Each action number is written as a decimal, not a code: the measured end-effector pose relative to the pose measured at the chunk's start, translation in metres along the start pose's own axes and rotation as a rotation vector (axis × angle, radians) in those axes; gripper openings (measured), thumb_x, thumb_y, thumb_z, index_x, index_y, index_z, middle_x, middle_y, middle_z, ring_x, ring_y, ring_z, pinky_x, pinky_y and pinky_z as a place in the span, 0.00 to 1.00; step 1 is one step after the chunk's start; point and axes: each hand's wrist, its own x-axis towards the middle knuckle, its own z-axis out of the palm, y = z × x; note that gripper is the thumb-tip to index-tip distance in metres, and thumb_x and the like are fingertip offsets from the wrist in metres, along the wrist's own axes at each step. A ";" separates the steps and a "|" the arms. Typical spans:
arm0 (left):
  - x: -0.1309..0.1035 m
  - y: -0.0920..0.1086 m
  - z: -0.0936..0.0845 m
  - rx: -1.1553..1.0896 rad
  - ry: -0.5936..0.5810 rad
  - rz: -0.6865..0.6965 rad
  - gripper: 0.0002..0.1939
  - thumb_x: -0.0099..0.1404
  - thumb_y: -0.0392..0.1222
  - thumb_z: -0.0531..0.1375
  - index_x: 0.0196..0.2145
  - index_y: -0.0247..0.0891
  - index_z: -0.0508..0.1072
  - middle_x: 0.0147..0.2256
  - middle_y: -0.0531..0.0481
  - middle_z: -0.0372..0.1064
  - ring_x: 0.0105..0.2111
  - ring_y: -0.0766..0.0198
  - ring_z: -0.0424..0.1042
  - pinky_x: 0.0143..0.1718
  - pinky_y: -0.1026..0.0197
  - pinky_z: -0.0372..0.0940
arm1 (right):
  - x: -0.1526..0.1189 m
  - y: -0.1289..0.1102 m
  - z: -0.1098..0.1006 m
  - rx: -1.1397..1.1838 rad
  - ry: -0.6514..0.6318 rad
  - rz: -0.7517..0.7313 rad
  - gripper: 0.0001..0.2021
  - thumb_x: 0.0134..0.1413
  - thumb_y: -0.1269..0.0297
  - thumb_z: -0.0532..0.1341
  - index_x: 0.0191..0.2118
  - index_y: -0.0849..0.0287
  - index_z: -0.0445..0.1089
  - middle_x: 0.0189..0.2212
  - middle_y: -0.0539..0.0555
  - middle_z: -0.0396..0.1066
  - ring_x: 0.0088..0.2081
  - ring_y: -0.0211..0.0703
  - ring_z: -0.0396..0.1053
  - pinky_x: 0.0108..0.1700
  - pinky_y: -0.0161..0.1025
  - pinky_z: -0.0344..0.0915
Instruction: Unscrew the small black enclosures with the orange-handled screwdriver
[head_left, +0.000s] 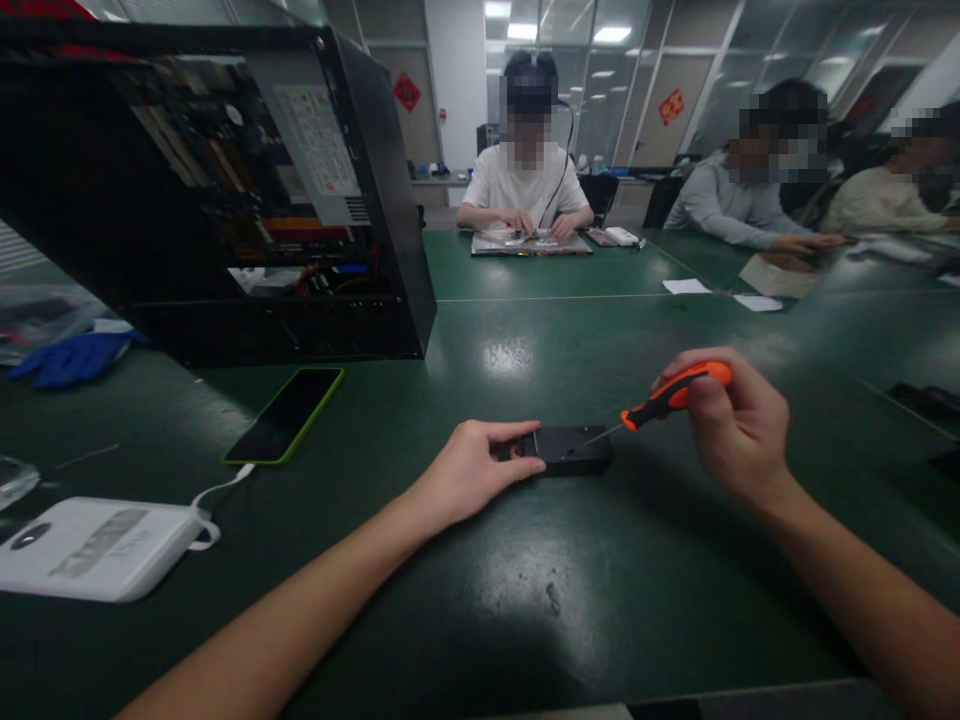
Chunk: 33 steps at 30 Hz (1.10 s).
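Note:
On the green table lies a small black rectangular box-like device [576,458], near the middle of the view. My left hand [480,465] grips its left end between thumb and fingers. In my right hand [739,425] is a screwdriver [667,397] with an orange and black handle, held at a slant. Its thin metal shaft points down and left, and the tip reaches the top face of the black device. Whether the tip sits in a screw is too small to tell.
An opened black computer case [382,230] stands at the left back. A phone [289,415] is cabled to a white power bank [112,545] on the left. Beyond lies a blue glove [71,360]. Co-workers sit across the green table [570,330]; one handles a flat panel [495,243].

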 end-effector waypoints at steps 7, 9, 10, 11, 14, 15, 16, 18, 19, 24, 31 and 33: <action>0.003 -0.009 0.002 -0.107 -0.038 -0.020 0.32 0.61 0.48 0.71 0.61 0.38 0.77 0.31 0.52 0.73 0.28 0.63 0.69 0.31 0.62 0.61 | 0.001 -0.002 0.000 -0.043 -0.055 -0.003 0.15 0.70 0.47 0.58 0.42 0.53 0.73 0.32 0.52 0.73 0.32 0.42 0.72 0.33 0.39 0.70; 0.003 -0.009 0.002 -0.122 -0.039 -0.025 0.32 0.61 0.48 0.72 0.61 0.38 0.77 0.30 0.53 0.73 0.28 0.64 0.69 0.30 0.62 0.60 | 0.010 -0.009 -0.003 -0.097 -0.110 -0.017 0.15 0.69 0.48 0.58 0.41 0.53 0.72 0.31 0.51 0.73 0.29 0.41 0.70 0.30 0.39 0.68; 0.003 -0.009 0.002 -0.125 -0.035 -0.026 0.31 0.61 0.47 0.72 0.61 0.38 0.77 0.29 0.53 0.73 0.28 0.64 0.68 0.30 0.63 0.60 | 0.017 -0.015 -0.004 -0.129 -0.163 -0.029 0.14 0.69 0.49 0.58 0.41 0.53 0.72 0.30 0.51 0.73 0.27 0.40 0.69 0.29 0.38 0.67; 0.003 -0.008 0.003 -0.127 -0.030 -0.025 0.31 0.60 0.47 0.72 0.60 0.38 0.78 0.29 0.53 0.72 0.27 0.64 0.68 0.30 0.63 0.60 | 0.024 -0.021 -0.005 -0.160 -0.228 -0.044 0.13 0.69 0.50 0.58 0.41 0.54 0.71 0.29 0.50 0.73 0.26 0.40 0.69 0.28 0.38 0.66; 0.003 -0.005 0.004 -0.142 -0.010 -0.025 0.29 0.60 0.46 0.72 0.58 0.37 0.79 0.28 0.54 0.71 0.26 0.65 0.67 0.29 0.63 0.59 | 0.050 -0.045 -0.004 -0.239 -0.454 -0.096 0.10 0.67 0.55 0.58 0.39 0.54 0.70 0.28 0.50 0.74 0.26 0.39 0.69 0.29 0.37 0.63; 0.002 -0.004 0.004 -0.141 0.002 -0.028 0.29 0.60 0.46 0.72 0.58 0.36 0.79 0.27 0.54 0.71 0.26 0.65 0.66 0.29 0.63 0.59 | 0.058 -0.054 -0.002 -0.260 -0.527 -0.119 0.09 0.67 0.56 0.57 0.38 0.54 0.70 0.28 0.49 0.74 0.27 0.39 0.69 0.30 0.37 0.62; 0.002 -0.003 0.005 -0.135 0.012 -0.031 0.28 0.60 0.46 0.72 0.57 0.36 0.80 0.27 0.54 0.71 0.26 0.65 0.66 0.29 0.63 0.59 | 0.065 -0.063 0.001 -0.285 -0.593 -0.145 0.08 0.65 0.59 0.58 0.37 0.54 0.70 0.28 0.49 0.73 0.27 0.38 0.68 0.30 0.37 0.61; 0.001 -0.001 0.005 -0.120 0.027 -0.034 0.27 0.60 0.45 0.71 0.56 0.35 0.80 0.28 0.53 0.71 0.27 0.65 0.66 0.29 0.63 0.59 | 0.077 -0.080 0.007 -0.341 -0.702 -0.202 0.06 0.62 0.62 0.59 0.35 0.55 0.70 0.27 0.48 0.72 0.26 0.38 0.66 0.30 0.37 0.57; 0.001 0.000 0.005 -0.114 0.024 -0.033 0.26 0.61 0.45 0.71 0.56 0.35 0.80 0.28 0.53 0.71 0.27 0.65 0.66 0.29 0.63 0.59 | 0.081 -0.087 0.011 -0.373 -0.740 -0.225 0.05 0.60 0.63 0.59 0.34 0.55 0.70 0.26 0.49 0.71 0.27 0.38 0.65 0.30 0.37 0.55; -0.001 0.001 0.002 -0.077 -0.010 0.007 0.23 0.62 0.45 0.71 0.54 0.36 0.81 0.28 0.53 0.71 0.27 0.65 0.66 0.29 0.63 0.60 | 0.090 -0.108 0.021 -0.478 -0.886 -0.253 0.06 0.59 0.63 0.62 0.32 0.56 0.71 0.25 0.50 0.69 0.25 0.38 0.62 0.28 0.37 0.49; -0.001 -0.003 -0.001 0.022 0.004 0.062 0.22 0.63 0.46 0.70 0.54 0.38 0.81 0.29 0.53 0.74 0.27 0.65 0.68 0.30 0.63 0.62 | 0.086 -0.105 0.021 -0.492 -0.850 -0.289 0.09 0.62 0.60 0.63 0.32 0.57 0.70 0.24 0.49 0.67 0.23 0.35 0.58 0.27 0.38 0.46; -0.001 -0.002 -0.001 0.067 0.003 0.083 0.21 0.64 0.46 0.70 0.54 0.39 0.81 0.30 0.53 0.75 0.28 0.65 0.69 0.31 0.63 0.63 | 0.085 -0.105 0.022 -0.517 -0.841 -0.300 0.12 0.67 0.56 0.62 0.34 0.57 0.71 0.26 0.49 0.67 0.24 0.35 0.58 0.27 0.38 0.46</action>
